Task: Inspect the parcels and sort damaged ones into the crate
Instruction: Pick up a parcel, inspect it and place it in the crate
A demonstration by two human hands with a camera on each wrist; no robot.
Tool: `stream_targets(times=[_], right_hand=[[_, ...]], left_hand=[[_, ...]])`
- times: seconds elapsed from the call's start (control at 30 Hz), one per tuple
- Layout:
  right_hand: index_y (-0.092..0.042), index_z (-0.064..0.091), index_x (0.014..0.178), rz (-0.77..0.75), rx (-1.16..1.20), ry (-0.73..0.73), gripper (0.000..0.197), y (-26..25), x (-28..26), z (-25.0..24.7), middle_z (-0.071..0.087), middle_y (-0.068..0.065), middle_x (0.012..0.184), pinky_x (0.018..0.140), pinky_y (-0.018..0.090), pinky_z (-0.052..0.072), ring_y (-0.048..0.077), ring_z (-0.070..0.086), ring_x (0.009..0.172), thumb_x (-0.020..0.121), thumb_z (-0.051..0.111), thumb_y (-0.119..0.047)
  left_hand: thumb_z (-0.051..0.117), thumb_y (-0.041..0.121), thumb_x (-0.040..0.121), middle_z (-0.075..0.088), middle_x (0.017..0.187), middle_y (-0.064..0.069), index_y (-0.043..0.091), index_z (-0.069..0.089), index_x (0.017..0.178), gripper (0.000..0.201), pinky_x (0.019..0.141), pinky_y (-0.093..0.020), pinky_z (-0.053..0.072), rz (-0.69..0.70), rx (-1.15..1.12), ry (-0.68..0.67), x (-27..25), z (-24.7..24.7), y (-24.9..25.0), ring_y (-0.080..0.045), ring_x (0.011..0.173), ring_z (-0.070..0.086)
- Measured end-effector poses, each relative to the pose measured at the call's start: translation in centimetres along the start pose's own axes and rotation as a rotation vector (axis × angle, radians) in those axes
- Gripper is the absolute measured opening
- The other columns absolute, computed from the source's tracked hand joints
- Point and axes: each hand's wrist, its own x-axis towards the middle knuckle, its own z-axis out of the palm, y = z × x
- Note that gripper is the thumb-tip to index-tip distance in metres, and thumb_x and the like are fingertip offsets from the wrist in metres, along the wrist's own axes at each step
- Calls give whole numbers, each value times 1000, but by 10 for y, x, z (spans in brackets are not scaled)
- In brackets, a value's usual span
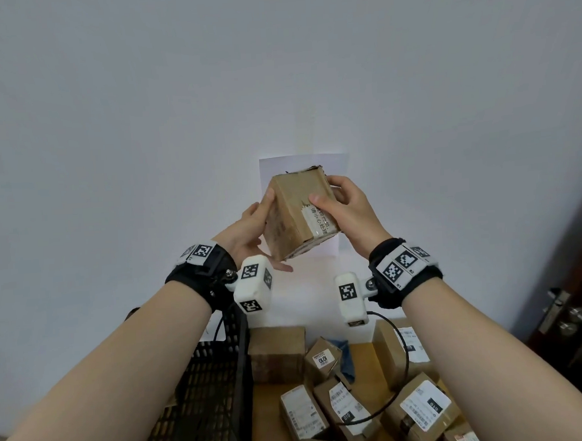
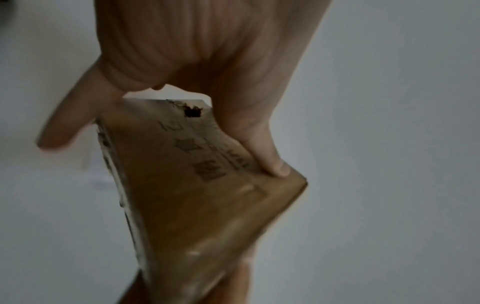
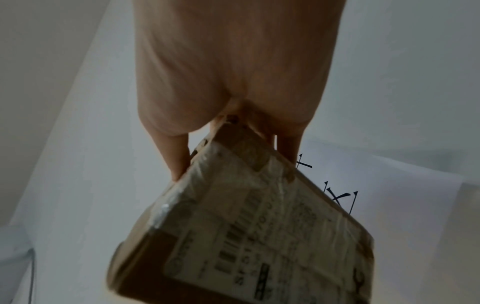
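While both the left hand point(image 1: 249, 229) and right hand point(image 1: 346, 210) clasp the raised cardboard parcel point(image 1: 298, 216), inspection reveals a punctured hole point(image 2: 192, 112); next, probably, transfer to the black crate point(image 1: 204, 393).

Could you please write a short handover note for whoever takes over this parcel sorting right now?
Left hand and right hand both grip one box, raised in front of the wall.
The left wrist view shows a hole in one face, so it looks damaged.
The crate sits lower left; the other parcels lie on the table.
Left: put this box in the crate, then inspect the others.
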Motion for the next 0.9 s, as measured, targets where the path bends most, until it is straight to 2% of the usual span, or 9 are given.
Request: stream_targets(times=[0.07, 0.13, 0.23, 0.3, 0.37, 0.43, 0.57, 0.73, 0.9], right_hand=[[-20, 61, 127, -40, -85, -36, 46, 1, -1, 3, 69, -2, 125, 89, 24, 55, 7, 65, 118, 86, 81, -22], [-20, 61, 125, -68, -155, -65, 40, 0, -1, 5, 67, -5, 125, 88, 18, 52, 2, 61, 120, 89, 78, -13], [-18, 61, 126, -83, -210, -87, 43, -4, 1, 7, 66, -5, 126, 96, 25, 52, 6, 61, 122, 87, 80, -13], [-18, 61, 126, -78, -273, -102, 48, -4, 1, 8, 65, -5, 125, 99, 30, 53, 10, 62, 120, 84, 83, -14], [-20, 60, 125, -80, -322, -105, 50, -3, 1, 9, 65, -6, 124, 99, 32, 53, 9, 62, 119, 82, 85, -16], [-23, 57, 126, -71, -350, -110, 54, -5, 1, 11, 64, -4, 124, 93, 33, 54, 9, 61, 117, 81, 86, -17], [-30, 51, 129, -50, -421, -132, 61, -11, -2, 12, 59, -9, 119, 77, 32, 57, 13, 64, 108, 80, 86, -21], [-29, 47, 139, -71, -472, -99, 67, -20, -4, 16, 56, -9, 114, 64, 23, 50, 8, 63, 97, 83, 82, -22], [-30, 45, 138, -28, -464, -74, 69, -14, -5, 16, 55, -7, 112, 60, 22, 48, 11, 63, 96, 82, 85, -24]], left_hand=[[62, 83, 77, 23, 164, -11, 26, 49, 143, 88, 87, -82, 49, -81, -123, -4, 1, 2, 2, -51, 149, 30], [67, 78, 81, 41, 150, -16, 25, 57, 136, 78, 93, -81, 45, -118, -196, -2, 5, 2, 3, -58, 123, 54], [68, 56, 93, 56, 126, -23, 13, 67, 118, 50, 99, -70, 48, -109, -170, 12, -5, 3, 6, -43, 88, 62], [58, 42, 103, 68, 103, -24, 20, 76, 96, 29, 93, -55, 52, -69, -103, 45, -6, 2, 6, -36, 69, 65], [67, 39, 99, 64, 121, -18, 24, 68, 118, 24, 86, -44, 58, -120, -93, -1, -1, -4, 4, -26, 83, 69], [82, 45, 78, 61, 126, -23, 19, 62, 124, 56, 97, -56, 50, -208, -210, -39, 6, -11, 2, -42, 100, 67], [87, 45, 68, 58, 140, -15, 22, 67, 126, 65, 101, -68, 42, -164, -264, -33, 10, -12, 0, -48, 121, 60], [82, 44, 74, 60, 129, -20, 17, 67, 122, 57, 102, -66, 42, -161, -262, -44, 9, -9, 6, -48, 121, 60], [79, 45, 80, 61, 143, -16, 17, 65, 131, 60, 108, -65, 41, -97, -209, -1, 15, -10, 4, -48, 124, 61]])
